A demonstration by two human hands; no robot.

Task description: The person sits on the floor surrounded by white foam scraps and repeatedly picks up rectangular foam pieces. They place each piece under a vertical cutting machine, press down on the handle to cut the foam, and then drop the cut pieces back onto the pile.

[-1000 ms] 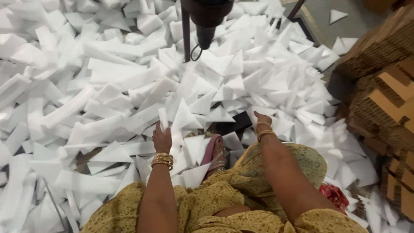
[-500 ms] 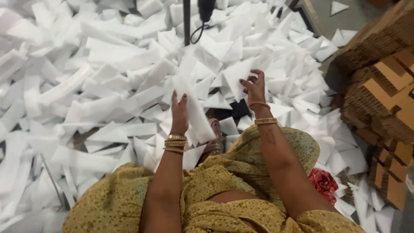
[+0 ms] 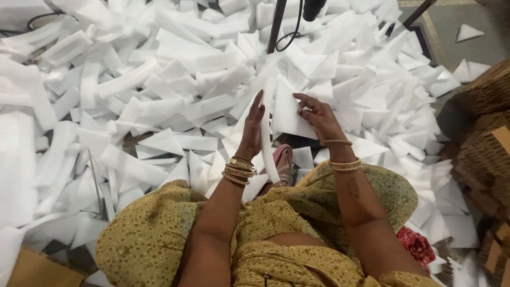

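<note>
My left hand (image 3: 252,130) is raised upright and holds a long white foam strip (image 3: 266,139) that hangs down past my bangled wrist toward my foot. My right hand (image 3: 317,116) grips a flat triangular white foam piece (image 3: 287,112) by its right edge, close beside the strip. Both hands are above my lap, over the yellow patterned cloth (image 3: 159,234) on my knees. A foot in a pink sandal (image 3: 282,162) shows between my arms.
A deep pile of white foam offcuts (image 3: 159,90) covers the floor ahead and to the left. A dark metal stand with a cable (image 3: 277,25) rises at the top centre. Stacked brown cardboard (image 3: 486,138) stands at the right. Red cloth (image 3: 416,245) lies by my right hip.
Both hands have lifted from the pile and come together. The left hand now holds a long strip upright, and the right hand has taken up a triangular piece beside it.
</note>
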